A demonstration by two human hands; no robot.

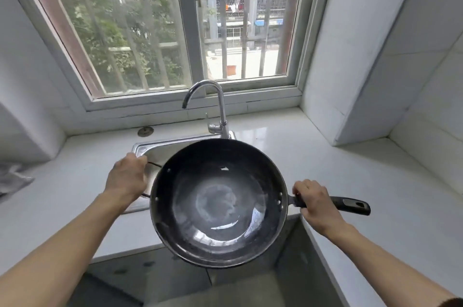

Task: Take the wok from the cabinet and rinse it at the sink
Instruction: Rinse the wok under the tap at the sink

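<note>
A large black wok (pixel 218 202) is held level in front of me, over the front part of the steel sink (pixel 150 150). My right hand (pixel 317 202) is closed around its long black handle, whose end sticks out to the right. My left hand (pixel 127 177) grips the thin wire loop handle on the wok's left side. The inside of the wok looks grey and shiny at the bottom. The chrome faucet (pixel 215 103) stands behind the wok, its spout curving left; no water stream is visible.
White countertop (pixel 338 176) runs left and right of the sink, with a tiled wall column at the right. A barred window (pixel 175 20) sits behind the faucet. A grey cloth (pixel 12 178) lies at the left edge. A round drain cap (pixel 145 131) lies behind the sink.
</note>
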